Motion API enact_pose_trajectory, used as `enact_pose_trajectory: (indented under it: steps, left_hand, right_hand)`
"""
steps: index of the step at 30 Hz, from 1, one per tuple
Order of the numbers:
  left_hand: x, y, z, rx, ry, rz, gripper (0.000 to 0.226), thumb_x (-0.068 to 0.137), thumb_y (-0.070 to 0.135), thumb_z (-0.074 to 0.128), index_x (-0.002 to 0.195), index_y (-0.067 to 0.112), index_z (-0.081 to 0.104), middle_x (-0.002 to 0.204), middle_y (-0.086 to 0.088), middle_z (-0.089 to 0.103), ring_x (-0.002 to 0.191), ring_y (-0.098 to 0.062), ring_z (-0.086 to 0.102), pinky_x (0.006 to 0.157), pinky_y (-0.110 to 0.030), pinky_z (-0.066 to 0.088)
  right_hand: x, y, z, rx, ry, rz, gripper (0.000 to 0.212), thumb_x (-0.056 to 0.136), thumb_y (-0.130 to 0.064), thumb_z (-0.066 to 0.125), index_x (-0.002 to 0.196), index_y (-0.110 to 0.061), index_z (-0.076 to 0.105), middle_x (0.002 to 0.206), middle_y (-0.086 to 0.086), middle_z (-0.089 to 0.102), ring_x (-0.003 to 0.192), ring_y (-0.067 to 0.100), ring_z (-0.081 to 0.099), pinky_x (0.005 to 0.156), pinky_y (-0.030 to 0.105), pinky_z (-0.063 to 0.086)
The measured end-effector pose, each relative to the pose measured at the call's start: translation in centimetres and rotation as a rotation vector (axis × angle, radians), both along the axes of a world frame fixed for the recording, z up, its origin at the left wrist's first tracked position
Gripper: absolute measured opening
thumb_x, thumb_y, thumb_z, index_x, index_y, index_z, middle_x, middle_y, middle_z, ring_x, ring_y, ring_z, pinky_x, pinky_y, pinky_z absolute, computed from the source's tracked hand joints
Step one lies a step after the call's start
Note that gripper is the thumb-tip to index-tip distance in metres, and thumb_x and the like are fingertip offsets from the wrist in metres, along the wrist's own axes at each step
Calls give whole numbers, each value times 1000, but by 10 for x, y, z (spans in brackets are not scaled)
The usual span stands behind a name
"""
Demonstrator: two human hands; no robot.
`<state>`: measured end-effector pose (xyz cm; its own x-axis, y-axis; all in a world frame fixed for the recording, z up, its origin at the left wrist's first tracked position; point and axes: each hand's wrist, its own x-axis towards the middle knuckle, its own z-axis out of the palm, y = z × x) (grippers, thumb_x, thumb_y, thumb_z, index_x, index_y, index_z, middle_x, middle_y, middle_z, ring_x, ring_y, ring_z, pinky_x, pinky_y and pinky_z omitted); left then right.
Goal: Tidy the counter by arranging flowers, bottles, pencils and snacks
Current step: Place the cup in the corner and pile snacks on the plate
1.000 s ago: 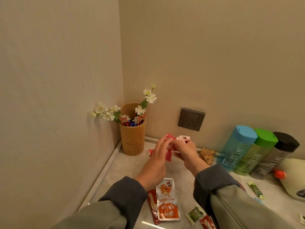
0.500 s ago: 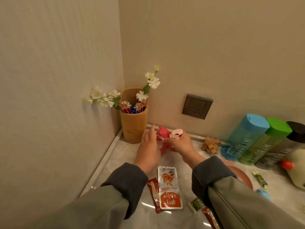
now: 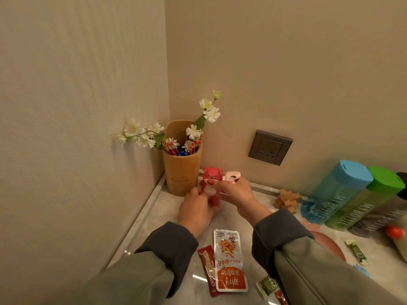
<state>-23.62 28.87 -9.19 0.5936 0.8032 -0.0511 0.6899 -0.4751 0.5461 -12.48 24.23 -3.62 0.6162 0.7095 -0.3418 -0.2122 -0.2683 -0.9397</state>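
A red bear figure (image 3: 209,183) stands upright on the counter in front of a wooden cup (image 3: 181,172). My left hand (image 3: 195,211) holds the figure low on its left side. My right hand (image 3: 235,191) pinches a small pink piece (image 3: 231,176) beside the bear's head and touches the figure. The cup holds red and blue pencils (image 3: 176,148) and white flowers (image 3: 145,134). An orange snack packet (image 3: 229,260) and a thin red sachet (image 3: 208,269) lie flat near my wrists.
Blue (image 3: 334,192), green (image 3: 365,199) and dark bottles lean in a row at the right wall. A wooden block puzzle (image 3: 287,200) sits by them. A pink plate (image 3: 326,241), green sachets (image 3: 356,252) and a wall socket (image 3: 269,147) are also here.
The bear figure has come down from mid-air to stand on the counter by the cup. My left hand slid down its side; my right hand still holds the pink piece.
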Motion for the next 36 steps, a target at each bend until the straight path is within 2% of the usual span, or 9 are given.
enact_pose_trajectory:
  steps: [10,12,14,19,22,27,29,31,36]
  left_hand:
    - [11,9,3,52,82,4,38,95,37,49,131,26,47,129,-2,46,117,-22,47,96,-34,46]
    - [11,9,4,61,96,5,39,95,37,50,131,25,47,129,-2,45,117,-22,46,96,-35,46]
    - [9,9,5,77,101,2,41,93,39,52,131,24,47,130,-2,43,117,-22,44,95,-35,46]
    - [-1,0,15,158,-97,-10,53,91,34,59,139,25,37,138,2,35,127,-18,37,104,-31,40]
    - [-6,-7,21,142,-205,-150,55,95,23,54,144,30,31,148,6,32,136,-13,31,111,-29,34]
    - [-3,-20,23,-133,-267,-292,54,97,14,45,145,37,32,139,8,43,119,-7,46,102,-27,43]
    - [-1,-22,21,-165,-248,-312,48,98,13,44,142,32,40,139,6,44,121,-9,47,103,-26,42]
    - [1,-23,19,-185,-211,-321,45,99,13,42,141,29,43,141,5,45,127,-11,45,105,-24,38]
    - [7,-23,16,-438,-223,-290,61,97,-2,37,150,25,22,144,-2,46,130,-15,47,107,-27,40]
  right_hand:
    - [4,7,-5,-43,-1,32,26,79,1,69,101,-12,64,96,8,68,84,16,65,56,23,54]
    - [6,5,-7,-75,-32,41,25,78,0,69,101,-8,66,88,11,66,75,18,63,54,25,53]
    - [7,0,-8,-80,-56,49,18,77,1,67,90,-11,62,74,7,60,64,17,55,51,26,47]
    - [13,-24,-4,-99,-53,118,12,81,-2,59,79,-11,52,64,5,48,52,14,47,46,25,36]
    - [16,-39,-8,-170,-80,177,3,85,-9,56,88,-7,54,65,5,46,50,13,45,45,23,36]
    - [23,-52,-17,-244,-355,198,21,86,-16,62,105,-7,59,79,9,60,55,15,56,41,22,42]
    - [28,-53,-21,-274,-620,252,19,84,-20,63,102,-14,66,88,5,67,68,17,62,49,22,45]
    - [29,-54,-23,-304,-797,325,20,82,-20,61,98,-19,74,93,-1,71,81,14,64,64,24,48]
    - [27,-55,-30,-291,-818,359,17,80,-17,66,94,-13,75,89,4,72,82,20,66,77,38,55]
